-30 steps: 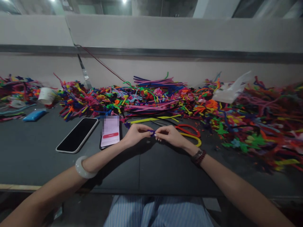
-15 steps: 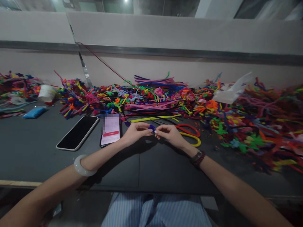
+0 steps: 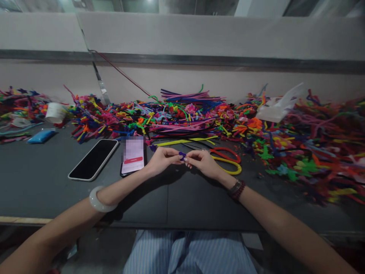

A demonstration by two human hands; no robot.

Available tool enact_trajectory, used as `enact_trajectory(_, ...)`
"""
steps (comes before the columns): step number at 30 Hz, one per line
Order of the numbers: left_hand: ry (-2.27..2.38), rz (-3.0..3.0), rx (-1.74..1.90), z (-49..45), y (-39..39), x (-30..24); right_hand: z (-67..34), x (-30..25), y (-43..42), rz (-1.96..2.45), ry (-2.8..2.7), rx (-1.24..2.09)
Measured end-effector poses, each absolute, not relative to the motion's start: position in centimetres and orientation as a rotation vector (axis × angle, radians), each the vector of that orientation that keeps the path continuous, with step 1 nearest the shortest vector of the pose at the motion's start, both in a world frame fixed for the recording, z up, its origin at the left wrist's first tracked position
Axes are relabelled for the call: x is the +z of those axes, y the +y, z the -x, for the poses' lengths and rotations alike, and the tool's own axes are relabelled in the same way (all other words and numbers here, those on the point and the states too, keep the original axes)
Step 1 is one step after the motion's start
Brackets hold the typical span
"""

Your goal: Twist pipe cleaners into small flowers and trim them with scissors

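Between my two hands is a small purple pipe cleaner piece point(image 3: 182, 155), bent into a compact shape that my fingers partly hide. My left hand point(image 3: 162, 160) pinches it from the left, thumb and forefinger closed. From the other side my right hand point(image 3: 203, 163) grips it with its fingertips. Scissors with one red and one yellow handle point(image 3: 235, 168) lie just beyond and to the right of my right hand. Yellow pipe cleaners point(image 3: 185, 142) rest on the dark table point(image 3: 182, 205) behind my fingers.
A long heap of colourful pipe cleaners point(image 3: 188, 114) runs along the wall. Left of my hands lie a phone with a lit screen point(image 3: 134, 152) and a dark-screened phone point(image 3: 94, 160). Farther off are a white cup point(image 3: 55, 112), a blue packet point(image 3: 42, 136) and a white plastic piece point(image 3: 273, 110).
Both hands stay in nearly the same place, still pinching the purple piece. The fingers have shifted slightly, and less of the purple shows now. The view has tilted a little.
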State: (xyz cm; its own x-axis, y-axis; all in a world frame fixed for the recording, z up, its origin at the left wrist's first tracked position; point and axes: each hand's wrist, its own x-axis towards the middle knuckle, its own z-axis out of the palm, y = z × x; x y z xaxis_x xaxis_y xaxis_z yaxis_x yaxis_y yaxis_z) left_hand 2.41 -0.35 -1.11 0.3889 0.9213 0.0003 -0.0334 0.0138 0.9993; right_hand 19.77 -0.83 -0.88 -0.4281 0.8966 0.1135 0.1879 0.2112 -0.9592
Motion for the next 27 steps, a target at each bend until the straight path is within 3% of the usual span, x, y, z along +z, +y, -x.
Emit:
enact_trajectory(14, 1.009, -1.658, 0.985, -2.62, -0.82, -0.94, -19.49, -0.64, -1.53, 1.017, -2.040, 0.355)
enact_trajectory(27, 1.177, -1.883, 0.984, -2.83, -0.71, -0.66, -19.11, -0.89, -1.63, 1.185, -2.072, 0.339)
